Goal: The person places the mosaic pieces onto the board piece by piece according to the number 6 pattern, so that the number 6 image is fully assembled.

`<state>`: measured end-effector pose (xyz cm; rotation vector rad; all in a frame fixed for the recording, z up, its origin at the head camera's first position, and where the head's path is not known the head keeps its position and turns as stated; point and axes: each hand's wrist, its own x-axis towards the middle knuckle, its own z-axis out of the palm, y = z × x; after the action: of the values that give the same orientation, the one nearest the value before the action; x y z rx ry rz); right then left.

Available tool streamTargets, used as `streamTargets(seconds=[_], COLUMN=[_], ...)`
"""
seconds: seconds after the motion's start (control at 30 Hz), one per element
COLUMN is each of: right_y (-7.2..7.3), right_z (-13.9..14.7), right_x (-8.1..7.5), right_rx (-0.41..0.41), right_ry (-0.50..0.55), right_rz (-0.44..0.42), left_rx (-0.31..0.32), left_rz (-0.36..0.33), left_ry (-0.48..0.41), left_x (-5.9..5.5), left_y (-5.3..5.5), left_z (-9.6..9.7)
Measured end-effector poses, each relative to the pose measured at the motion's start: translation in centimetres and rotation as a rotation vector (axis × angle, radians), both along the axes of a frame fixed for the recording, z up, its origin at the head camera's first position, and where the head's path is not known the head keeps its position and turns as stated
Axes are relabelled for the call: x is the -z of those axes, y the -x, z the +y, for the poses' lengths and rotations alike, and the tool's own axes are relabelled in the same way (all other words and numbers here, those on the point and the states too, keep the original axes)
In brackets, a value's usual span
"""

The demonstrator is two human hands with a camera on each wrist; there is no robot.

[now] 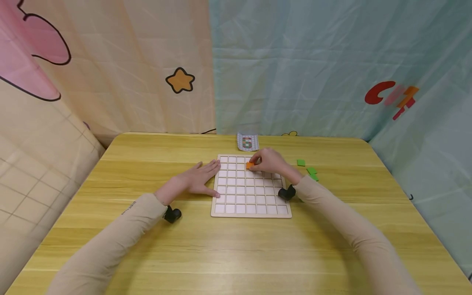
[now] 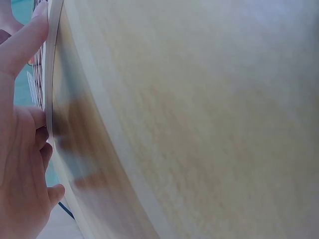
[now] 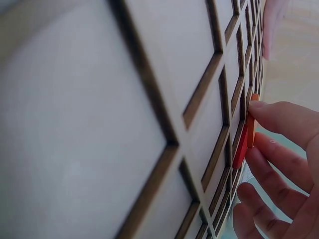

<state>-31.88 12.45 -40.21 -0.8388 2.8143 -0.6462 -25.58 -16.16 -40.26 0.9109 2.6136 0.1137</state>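
Head view: right hand (image 1: 271,161) pinches an orange square tile (image 1: 249,166) at the far rows of the grid board (image 1: 240,198); seating unclear. Left hand (image 1: 199,179), fingers extended, touches the board's left edge. Tile looks light, stiff, possibly slick; hold by opposite edges.

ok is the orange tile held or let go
Held: the right grip pinches the orange tile; the right wrist view shows the thumb against its edge.

Head view faces forward-down, wrist views sit close — all share the board (image 1: 241,190).
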Motion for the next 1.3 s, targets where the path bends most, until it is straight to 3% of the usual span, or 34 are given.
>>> streamTargets(seconds=[0.37,0.97,1.3], right_y=[-0.1,-1.1,-1.7], right_z=[0.2,1.6,4.0], right_x=[0.4,-0.5,-0.8], right_rx=[-0.012,0.029,0.047], right_ry=[0.006,0.059,0.104], right_rz=[-0.037,-0.058,0.038], left_rx=[-0.001,0.0,-0.003], left_rz=[-0.004,0.0,0.001], left_ry=[-0.005,0.002,0.0], left_x=[0.0,0.1,0.0], left_y=[-0.1,-0.2,-0.2], left_z=[0.1,0.2,0.2])
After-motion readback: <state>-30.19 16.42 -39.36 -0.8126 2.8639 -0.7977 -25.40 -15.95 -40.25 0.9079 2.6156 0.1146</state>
